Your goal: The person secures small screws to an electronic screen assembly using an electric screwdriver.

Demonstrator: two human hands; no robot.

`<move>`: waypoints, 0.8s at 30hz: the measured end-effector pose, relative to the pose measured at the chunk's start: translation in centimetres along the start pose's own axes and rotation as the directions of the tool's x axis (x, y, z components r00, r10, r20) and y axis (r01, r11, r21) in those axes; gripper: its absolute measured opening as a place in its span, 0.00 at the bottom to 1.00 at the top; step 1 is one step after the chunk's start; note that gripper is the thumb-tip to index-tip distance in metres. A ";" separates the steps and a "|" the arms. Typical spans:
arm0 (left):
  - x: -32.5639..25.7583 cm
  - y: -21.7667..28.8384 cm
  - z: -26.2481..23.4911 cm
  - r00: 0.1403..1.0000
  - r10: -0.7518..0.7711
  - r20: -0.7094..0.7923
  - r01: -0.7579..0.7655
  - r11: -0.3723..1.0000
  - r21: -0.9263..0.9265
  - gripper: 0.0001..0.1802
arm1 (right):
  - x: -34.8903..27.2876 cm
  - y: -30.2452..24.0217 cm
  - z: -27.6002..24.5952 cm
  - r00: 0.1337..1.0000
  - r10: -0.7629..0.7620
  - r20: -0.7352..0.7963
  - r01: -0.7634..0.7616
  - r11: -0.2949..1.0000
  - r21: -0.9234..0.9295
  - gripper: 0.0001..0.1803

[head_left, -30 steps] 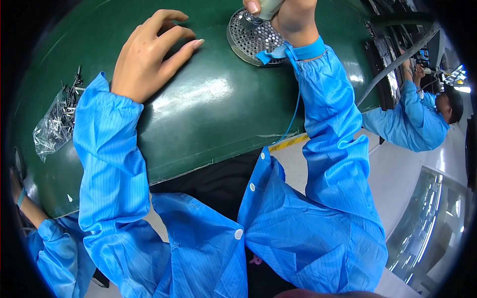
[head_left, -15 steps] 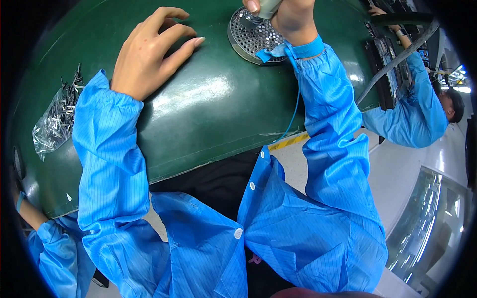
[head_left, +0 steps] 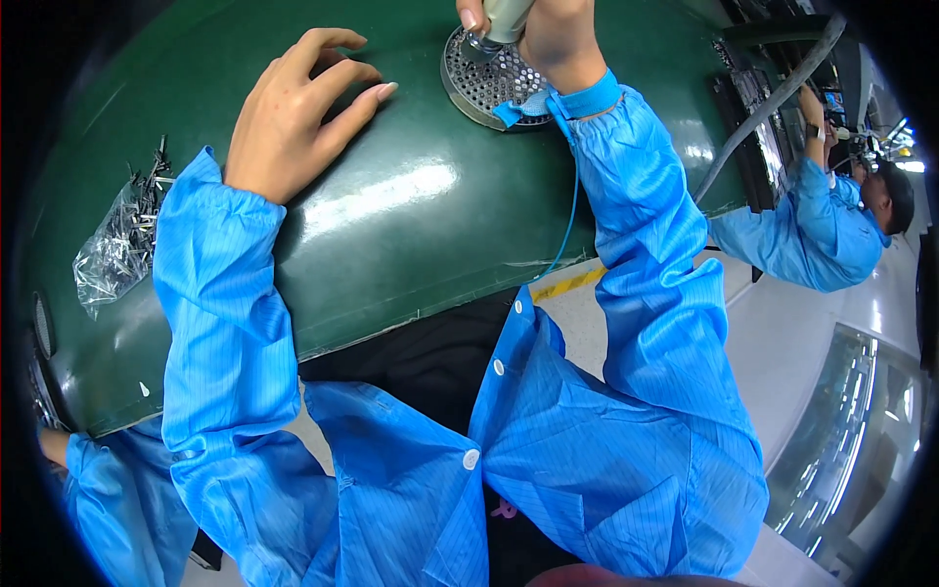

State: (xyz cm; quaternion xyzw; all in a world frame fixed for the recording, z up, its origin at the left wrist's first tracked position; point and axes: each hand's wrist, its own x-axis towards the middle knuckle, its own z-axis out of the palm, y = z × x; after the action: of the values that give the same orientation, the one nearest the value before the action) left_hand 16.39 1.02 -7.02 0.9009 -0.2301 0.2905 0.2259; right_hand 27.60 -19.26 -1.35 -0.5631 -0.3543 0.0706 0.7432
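Note:
My right hand (head_left: 559, 39) is wrapped round a pale cylindrical tool (head_left: 507, 20) that looks like an electric screwdriver; the frame's top edge cuts off much of it. Its metal nose end points down over a round plate (head_left: 472, 90) full of small holes, and a small blue strap end from my wristband overlaps the plate's near rim. I cannot tell whether the tool touches the plate. Well to the left, my left hand (head_left: 293, 112) rests near the green tabletop (head_left: 391, 274), holding nothing, its fingers bent and apart.
A clear plastic bag (head_left: 108, 262) with several small dark and silver pieces (head_left: 147, 210) lies left of my left forearm. A thin blue cord (head_left: 575, 210) runs from my right wristband (head_left: 592, 95) past the table edge. Co-workers in blue sit at the right (head_left: 827, 230) and lower left (head_left: 122, 499).
My right hand and the tool have shifted slightly left and up. The left hand has stayed almost still. The right co-worker's arm has moved, and the lower-left co-worker's hand has drawn back.

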 end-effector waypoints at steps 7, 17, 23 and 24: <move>-0.1 0.2 -0.1 1.000 -0.006 -0.001 0.006 1.000 -0.014 0.11 | -0.2 -1.5 0.8 0.996 0.034 -0.081 -0.036 0.999 -0.026 0.17; -0.1 -0.2 -0.4 1.000 0.001 -0.007 -0.001 1.000 -0.018 0.09 | 0.5 -4.2 0.6 0.981 -0.125 -0.148 0.125 0.992 -0.013 0.24; 0.7 -0.1 -1.0 0.999 -0.011 0.045 0.012 0.999 -0.031 0.10 | 1.1 -4.2 -1.8 0.971 -0.169 -0.171 0.143 0.978 -0.153 0.25; 1.1 0.1 -1.0 0.999 -0.010 0.047 0.012 0.999 -0.038 0.10 | 1.1 -4.3 -2.3 0.968 -0.182 -0.174 0.150 0.971 -0.185 0.26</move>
State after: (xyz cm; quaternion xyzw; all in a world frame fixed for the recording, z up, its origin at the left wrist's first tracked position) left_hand 16.66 1.18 -5.58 0.9044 -0.2358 0.2634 0.2390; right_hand 28.57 -22.08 2.71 -0.5968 -0.3328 -0.0765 0.7261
